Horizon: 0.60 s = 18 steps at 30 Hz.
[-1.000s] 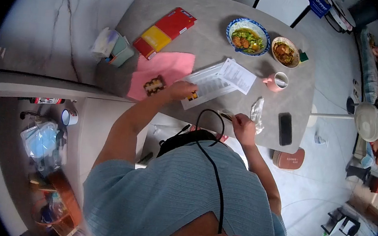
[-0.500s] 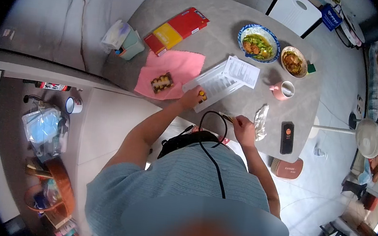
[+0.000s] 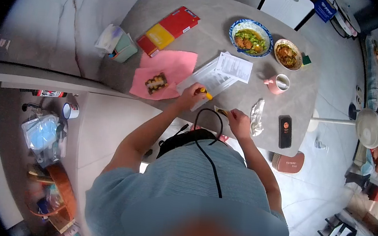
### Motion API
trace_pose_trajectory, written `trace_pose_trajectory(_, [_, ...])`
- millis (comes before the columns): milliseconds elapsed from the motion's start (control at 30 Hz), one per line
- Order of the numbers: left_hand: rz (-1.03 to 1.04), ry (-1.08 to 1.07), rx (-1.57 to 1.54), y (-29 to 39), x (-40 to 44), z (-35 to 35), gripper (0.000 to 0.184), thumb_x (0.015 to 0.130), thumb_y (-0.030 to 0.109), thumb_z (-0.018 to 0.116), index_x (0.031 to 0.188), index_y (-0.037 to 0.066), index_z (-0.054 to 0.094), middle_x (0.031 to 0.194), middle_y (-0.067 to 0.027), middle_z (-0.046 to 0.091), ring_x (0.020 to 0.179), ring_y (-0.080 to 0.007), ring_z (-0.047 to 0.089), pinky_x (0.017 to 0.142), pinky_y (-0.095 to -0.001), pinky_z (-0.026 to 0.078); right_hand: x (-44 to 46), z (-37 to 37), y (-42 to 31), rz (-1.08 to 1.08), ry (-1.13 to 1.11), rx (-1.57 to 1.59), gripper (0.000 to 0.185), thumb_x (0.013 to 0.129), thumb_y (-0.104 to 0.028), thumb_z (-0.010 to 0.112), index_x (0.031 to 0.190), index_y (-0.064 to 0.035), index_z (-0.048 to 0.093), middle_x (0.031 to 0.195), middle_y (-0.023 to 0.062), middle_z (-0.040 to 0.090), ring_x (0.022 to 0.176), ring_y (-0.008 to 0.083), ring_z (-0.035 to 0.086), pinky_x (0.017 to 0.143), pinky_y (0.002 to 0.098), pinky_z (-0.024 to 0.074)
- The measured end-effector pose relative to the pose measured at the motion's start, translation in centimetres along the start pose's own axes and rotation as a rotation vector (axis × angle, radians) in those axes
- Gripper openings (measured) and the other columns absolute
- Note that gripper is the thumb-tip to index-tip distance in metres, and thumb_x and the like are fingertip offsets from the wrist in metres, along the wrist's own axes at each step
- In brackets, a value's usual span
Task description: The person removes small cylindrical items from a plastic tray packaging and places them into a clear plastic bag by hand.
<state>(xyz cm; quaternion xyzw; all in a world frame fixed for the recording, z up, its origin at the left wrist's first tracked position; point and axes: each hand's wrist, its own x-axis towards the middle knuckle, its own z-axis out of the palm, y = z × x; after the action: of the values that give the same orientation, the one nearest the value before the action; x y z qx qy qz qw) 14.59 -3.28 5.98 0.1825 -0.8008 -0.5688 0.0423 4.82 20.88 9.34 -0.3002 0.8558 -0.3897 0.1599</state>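
My left hand (image 3: 192,95) is closed on a small yellow object (image 3: 207,93) above the lower end of a clear plastic tray (image 3: 204,79). At the table's front edge my right hand (image 3: 239,123) pinches a small flat card-like piece (image 3: 221,111), dark and pale. A printed paper (image 3: 235,67) lies over the tray's upper part. Left of the tray, a small clear box with dark and yellow pieces (image 3: 156,83) rests on a pink cloth (image 3: 168,67). Crumpled white tissue (image 3: 256,118) lies right of my right hand.
A red and yellow box (image 3: 168,31) lies at the back left, near a green container (image 3: 125,49). Two bowls of food (image 3: 251,38) (image 3: 288,54) stand at the back right, a pink mug (image 3: 278,84) in front. A phone (image 3: 285,131) lies at the right edge.
The yellow object in my left hand has lifted and turned, and more of it shows beyond my fingers. My right hand still holds the flat piece. The whole view has shifted slightly.
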Motion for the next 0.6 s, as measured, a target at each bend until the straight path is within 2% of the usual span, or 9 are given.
trace_pose_trajectory(33, [-0.031, -0.020, -0.261, 0.6, -0.3, 0.9, 0.027, 0.083, 0.018, 0.063, 0.104, 0.003, 0.054, 0.089, -0.0102, 0.060, 0.081, -0.0190, 0.061, 0.074, -0.0309, 0.049, 0.0, 0.0, 0.0, 0.054, -0.036, 0.023, 0.018, 0.082, -0.021, 0.062, 0.082, -0.0030, 0.063, 0.078, 0.0199, 0.062, 0.073, 0.0392, 0.061, 0.062, 0.0457, 0.0476])
trace_pose_trajectory(67, [-0.062, -0.038, -0.521, 1.1, -0.5, 1.5, 0.026, 0.082, 0.016, 0.065, 0.103, 0.003, 0.057, 0.090, -0.0079, 0.060, 0.082, -0.0164, 0.060, 0.075, -0.0288, 0.048, 0.1, 0.1, 0.2, 0.058, -0.033, 0.025, 0.018, 0.082, -0.021, 0.062, 0.082, -0.0030, 0.063, 0.078, 0.0199, 0.062, 0.073, 0.0392, 0.061, 0.062, 0.0457, 0.0476])
trace_pose_trajectory(100, [-0.063, -0.042, -0.519, 2.3, -0.9, 1.6, 0.026, 0.082, 0.016, 0.065, 0.103, 0.003, 0.057, 0.090, -0.0079, 0.060, 0.082, -0.0164, 0.060, 0.075, -0.0288, 0.048, 0.2, 0.3, 0.6, 0.089, -0.045, 0.024, 0.018, 0.082, -0.021, 0.061, 0.082, -0.0029, 0.063, 0.078, 0.0203, 0.062, 0.072, 0.0396, 0.060, 0.062, 0.0461, 0.0473])
trace_pose_trajectory(167, [0.022, -0.144, -0.185, 4.8, -1.6, 1.6, 0.024, 0.080, 0.014, 0.067, 0.100, 0.003, 0.060, 0.093, -0.0067, 0.060, 0.087, -0.0158, 0.059, 0.080, -0.0277, 0.048, 0.2, 0.5, 0.8, 0.121, -0.056, 0.025, 0.019, 0.082, -0.021, 0.061, 0.081, -0.0027, 0.063, 0.077, 0.0207, 0.062, 0.072, 0.0400, 0.060, 0.061, 0.0465, 0.0471])
trace_pose_trajectory(300, [0.045, -0.216, -0.116, 4.4, -1.6, 3.3, 0.025, 0.077, 0.015, 0.070, 0.099, 0.005, 0.063, 0.103, -0.0099, 0.062, 0.098, -0.0191, 0.059, 0.088, -0.0296, 0.046, 0.2, 0.6, 1.1, 0.103, -0.053, 0.032, 0.021, 0.083, -0.023, 0.060, 0.078, -0.0028, 0.062, 0.076, 0.0222, 0.061, 0.071, 0.0406, 0.060, 0.060, 0.0475, 0.0466])
trace_pose_trajectory(367, [0.354, -0.052, 0.167, 3.5, -1.5, 4.2, 0.025, 0.076, 0.018, 0.072, 0.098, 0.008, 0.066, 0.115, -0.0138, 0.060, 0.110, -0.0238, 0.056, 0.094, -0.0324, 0.043, 0.1, 0.8, 1.4, 0.100, -0.055, 0.045, 0.022, 0.083, -0.023, 0.059, 0.077, -0.0027, 0.062, 0.076, 0.0225, 0.061, 0.071, 0.0407, 0.060, 0.060, 0.0477, 0.0465])
trace_pose_trajectory(400, [0.353, -0.054, 0.169, 3.0, -1.4, 4.6, 0.025, 0.076, 0.018, 0.072, 0.098, 0.008, 0.066, 0.115, -0.0138, 0.060, 0.110, -0.0238, 0.056, 0.094, -0.0324, 0.043, 0.1, 0.9, 1.4, 0.077, -0.049, 0.042, 0.022, 0.083, -0.023, 0.059, 0.077, -0.0027, 0.062, 0.076, 0.0225, 0.061, 0.070, 0.0407, 0.060, 0.061, 0.0477, 0.0465])
trace_pose_trajectory(467, [0.217, -0.078, 0.107, 2.1, -1.3, 5.2, 0.027, 0.076, 0.024, 0.071, 0.099, 0.010, 0.068, 0.122, -0.0168, 0.057, 0.114, -0.0273, 0.053, 0.095, -0.0338, 0.042, -0.1, 1.0, 1.5, 0.055, -0.043, 0.040, 0.022, 0.084, -0.024, 0.058, 0.077, -0.0027, 0.062, 0.076, 0.0225, 0.061, 0.070, 0.0407, 0.060, 0.061, 0.0478, 0.0466])
trace_pose_trajectory(600, [0.176, -0.098, 0.174, 1.2, -0.9, 5.8, 0.030, 0.077, 0.029, 0.070, 0.100, 0.009, 0.068, 0.118, -0.0171, 0.059, 0.112, -0.0285, 0.055, 0.093, -0.0344, 0.043, -0.5, 1.4, 1.5, 0.024, 0.012, -0.034, 0.021, 0.084, -0.022, 0.057, 0.078, -0.0025, 0.063, 0.075, 0.0208, 0.061, 0.070, 0.0398, 0.061, 0.061, 0.0459, 0.0475])
